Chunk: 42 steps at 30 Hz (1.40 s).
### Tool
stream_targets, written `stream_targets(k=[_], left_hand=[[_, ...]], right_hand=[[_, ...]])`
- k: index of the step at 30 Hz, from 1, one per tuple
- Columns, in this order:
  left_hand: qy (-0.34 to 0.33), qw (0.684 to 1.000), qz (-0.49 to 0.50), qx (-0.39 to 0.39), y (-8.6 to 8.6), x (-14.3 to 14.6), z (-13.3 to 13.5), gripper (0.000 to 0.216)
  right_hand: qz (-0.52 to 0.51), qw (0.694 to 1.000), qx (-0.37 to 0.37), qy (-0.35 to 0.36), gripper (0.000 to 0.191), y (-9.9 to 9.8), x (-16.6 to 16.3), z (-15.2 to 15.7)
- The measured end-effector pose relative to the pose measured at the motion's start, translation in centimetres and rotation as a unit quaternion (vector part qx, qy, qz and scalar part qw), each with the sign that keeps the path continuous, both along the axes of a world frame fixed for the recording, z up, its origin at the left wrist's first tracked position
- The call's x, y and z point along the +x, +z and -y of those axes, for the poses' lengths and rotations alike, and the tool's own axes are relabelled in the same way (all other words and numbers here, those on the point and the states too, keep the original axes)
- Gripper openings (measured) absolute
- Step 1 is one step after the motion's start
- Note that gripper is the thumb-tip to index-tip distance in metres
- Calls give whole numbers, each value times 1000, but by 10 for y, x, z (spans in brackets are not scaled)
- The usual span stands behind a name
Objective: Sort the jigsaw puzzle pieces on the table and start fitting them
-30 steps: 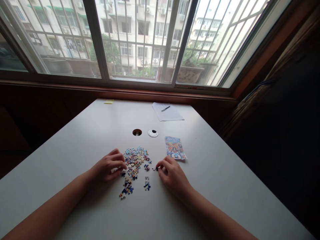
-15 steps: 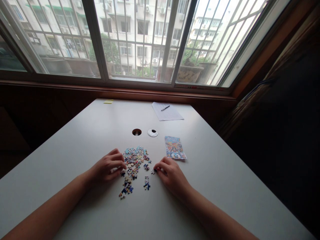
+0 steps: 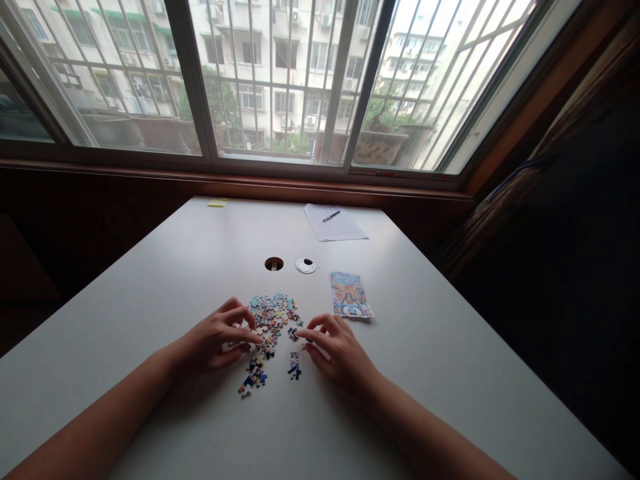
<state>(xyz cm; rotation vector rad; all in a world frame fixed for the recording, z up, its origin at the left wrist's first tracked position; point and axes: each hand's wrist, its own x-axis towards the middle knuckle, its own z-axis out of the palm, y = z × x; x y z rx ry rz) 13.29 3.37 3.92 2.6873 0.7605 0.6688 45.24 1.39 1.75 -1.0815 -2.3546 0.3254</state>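
Loose jigsaw puzzle pieces (image 3: 274, 313) lie in a heap on the white table (image 3: 190, 267), trailing toward me into a dark group (image 3: 254, 377). At the heap's left edge, my left hand (image 3: 227, 333) has its fingers apart, the index finger reaching over the pieces. My right hand (image 3: 336, 347) is on the other side, fingers apart, its index fingertip at a small cluster of pieces (image 3: 293, 333). Part of another piece (image 3: 303, 345) shows under those fingers. Just nearer to me lies a short joined strip of pieces (image 3: 295, 365).
A colourful picture sheet (image 3: 350, 295) lies beyond my right hand. Farther back are a round cable hole (image 3: 274, 265), its silver cover (image 3: 306, 266), paper sheets (image 3: 333, 228) with a pen (image 3: 331, 216), and a yellow slip (image 3: 217, 203). A barred window stands behind the table.
My left index finger has stretched rightward over the pieces. My right fingers have moved left from the single piece to the small cluster and spread apart.
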Motion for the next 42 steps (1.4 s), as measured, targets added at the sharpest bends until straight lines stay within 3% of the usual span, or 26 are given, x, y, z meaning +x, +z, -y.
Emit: stream_targets(k=[9, 19, 25, 28, 33, 42], left_hand=[[-12, 999, -31, 18, 8, 11, 8, 35], [-24, 998, -30, 50, -8, 6, 2, 34], [-38, 997, -55, 40, 5, 11, 9, 34], [-42, 996, -66, 40, 8, 13, 11, 39], [-5, 996, -56, 68, -1, 12, 6, 44], [61, 989, -42, 128, -19, 4, -5, 35]], right_hand=[[25, 1000, -14, -1, 33, 4, -2, 2], [3, 1000, 0, 25, 13, -2, -2, -3], [16, 999, 7, 29, 45, -5, -1, -2], [29, 999, 18, 34, 33, -6, -2, -2], [9, 999, 24, 34, 13, -4, -2, -4], [-18, 999, 24, 39, 16, -7, 0, -6]])
